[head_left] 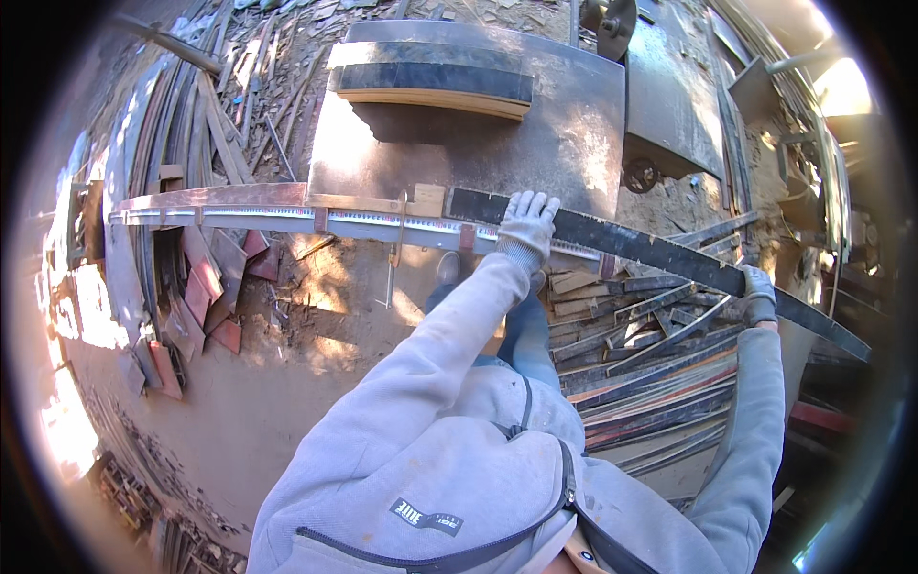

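Observation:
A long dark board [650, 246] with worn edges slants from the middle of the view to the far right. My left hand [528, 225], in a pale glove, grips it near its left end, fingers over the far edge. Farther along, my right hand [758, 292], also gloved, is closed round the same board. The board's left end lies by a small wooden block [430, 199] at the end of a thin wooden strip [359, 204]. Along the near side runs a metal rail with a measuring scale [258, 218]. A thin metal rod with a hook [397, 239] hangs across the rail.
Beyond the rail stands a metal table [574, 134] carrying a stack of dark-faced boards [435, 81]. A machine with a handwheel [643, 175] is at its right. Piled strips [660, 411] lie low at right; reddish offcuts [206, 277] and long planks [143, 153] fill the left.

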`<state>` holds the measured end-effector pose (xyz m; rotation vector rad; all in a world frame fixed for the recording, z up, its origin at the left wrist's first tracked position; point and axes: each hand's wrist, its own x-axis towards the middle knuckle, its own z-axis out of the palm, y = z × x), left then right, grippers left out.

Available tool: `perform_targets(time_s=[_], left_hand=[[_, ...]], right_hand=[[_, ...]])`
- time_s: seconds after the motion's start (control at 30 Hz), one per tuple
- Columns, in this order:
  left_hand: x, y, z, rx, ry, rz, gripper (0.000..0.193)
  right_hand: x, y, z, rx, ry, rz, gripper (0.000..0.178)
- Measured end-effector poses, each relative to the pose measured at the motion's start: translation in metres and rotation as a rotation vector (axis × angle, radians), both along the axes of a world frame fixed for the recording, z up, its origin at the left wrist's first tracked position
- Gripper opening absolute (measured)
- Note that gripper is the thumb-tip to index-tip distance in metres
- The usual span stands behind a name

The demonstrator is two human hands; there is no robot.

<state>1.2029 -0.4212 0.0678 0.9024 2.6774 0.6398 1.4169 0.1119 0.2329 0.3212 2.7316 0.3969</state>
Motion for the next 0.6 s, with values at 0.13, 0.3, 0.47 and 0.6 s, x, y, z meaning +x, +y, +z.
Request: perform_targets(time_s=[0.13, 0.3, 0.47, 0.6], left_hand=[[0.011, 0.003, -0.024, -0.006, 0.096, 0.041, 0.069], [0.011, 0.013, -0.037, -0.085, 0.161, 0.035, 0.064], [0.010, 0.020, -0.030, -0.235, 0.098, -0.004, 0.058], [0.006, 0.026, -0.025, -0.308, 0.086, 0.017, 0.055]], right_hand=[[-0.028, 0.026, -0.063, -0.062, -0.062, -0.015, 0.073], [-0.033, 0.046, -0.131, -0.116, -0.164, 0.037, 0.064], [-0.021, 0.048, -0.161, -0.141, -0.249, -0.051, 0.067], [-0.017, 0.051, -0.166, -0.119, -0.088, -0.044, 0.069]])
